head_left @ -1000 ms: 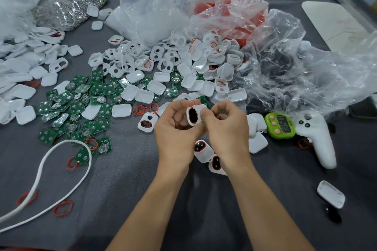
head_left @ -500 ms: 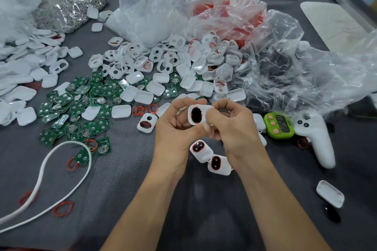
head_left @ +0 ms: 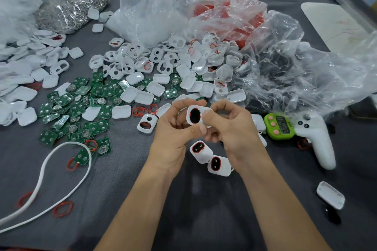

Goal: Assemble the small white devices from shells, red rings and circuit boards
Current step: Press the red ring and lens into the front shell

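Head view. Item in hand: white shell [head_left: 205, 110], pinched between left hand [head_left: 173, 130] and right hand [head_left: 237, 128], the fingers of both curled round it. Its oval opening is turned up toward the camera, with a red ring [head_left: 190, 115] lining the rim, probably so the ring's seating can be checked or pressed home.

- Just below the grip: two closed devices [head_left: 201, 152], apparently set aside from the loose stock.
- Left of the grip: green circuit boards [head_left: 81, 108] and spare red rings [head_left: 142, 111], within reach.
- Beyond the grip: heap of empty shells [head_left: 193, 61].
- Right of the grip: green timer [head_left: 279, 126].
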### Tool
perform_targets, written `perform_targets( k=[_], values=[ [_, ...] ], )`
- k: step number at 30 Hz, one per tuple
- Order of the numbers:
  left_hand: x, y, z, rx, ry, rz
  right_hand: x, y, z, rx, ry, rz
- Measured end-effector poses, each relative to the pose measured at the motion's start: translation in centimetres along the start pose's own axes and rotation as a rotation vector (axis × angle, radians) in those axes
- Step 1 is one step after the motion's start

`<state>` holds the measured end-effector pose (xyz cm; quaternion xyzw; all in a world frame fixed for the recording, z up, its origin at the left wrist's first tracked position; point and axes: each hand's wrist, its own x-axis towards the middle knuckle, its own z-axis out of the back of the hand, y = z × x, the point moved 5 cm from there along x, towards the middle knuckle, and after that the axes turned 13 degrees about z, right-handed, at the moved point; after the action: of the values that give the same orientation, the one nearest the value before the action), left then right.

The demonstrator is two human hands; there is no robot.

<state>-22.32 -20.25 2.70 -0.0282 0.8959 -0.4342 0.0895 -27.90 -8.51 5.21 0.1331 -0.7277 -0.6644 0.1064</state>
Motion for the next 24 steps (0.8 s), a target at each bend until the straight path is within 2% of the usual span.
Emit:
perform_targets(
  k=[6,10,13,18,21,24],
  values=[
    [0.4,1.1,0.8,-0.068,-0.059,0.073,-0.2,-1.4,-0.5,0.205,-0.101,-0.088],
    [0.2,1.0,1.5,-0.112,-0.092,0.13,0.3,-1.9,-0.7,0.116,0.03,-0.158],
    [0.1,0.3,2.5,-0.106,-0.093,0.121,2.8,-1.1,1.5,-0.085,0.034,-0.121],
    [-0.1,-1.6,5.3,-0.151,-0.155,0.094,8.0,0.6,3.4,-0.542,-0.013,0.118],
    [-0.2,-2.5,6.6,-0.179,-0.172,0.064,9.9,0.8,1.7,-1.014,0.128,0.288],
    [-0.5,-3.2,7.6,-0.167,-0.175,0.041,10.8,-0.5,0.7,-1.305,0.302,0.293]
  ],
)
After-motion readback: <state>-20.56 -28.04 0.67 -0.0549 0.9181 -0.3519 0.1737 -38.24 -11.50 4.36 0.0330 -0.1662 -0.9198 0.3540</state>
